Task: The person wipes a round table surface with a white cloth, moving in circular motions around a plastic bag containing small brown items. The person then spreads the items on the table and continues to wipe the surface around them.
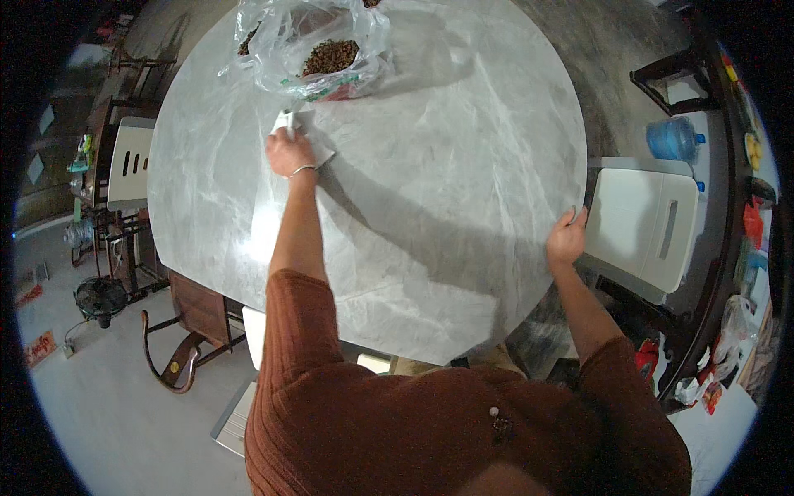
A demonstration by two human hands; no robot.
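Note:
My left hand [289, 152], with a thin bracelet at the wrist, presses a folded white cloth or tissue [319, 141] onto the round grey marbled tabletop [428, 155]. Just beyond it stands a clear plastic bag [372, 37] whose open mouth shows a heap of small brown dried pieces [330, 57]. More of these pieces show at the bag's left side. My right hand [566, 239] is at the table's right edge, its fingers partly bent; a small greyish thing shows at the fingertips, too small to name. Whether that hand grips the edge is unclear.
Off the right edge is a white stool [639, 223], with a blue water jug [673, 139] behind it. Another white stool [130, 162] stands at the left. Lower left are a wooden chair [201, 310] and a black fan [100, 297]. A dark shelf [735, 235] lines the right side.

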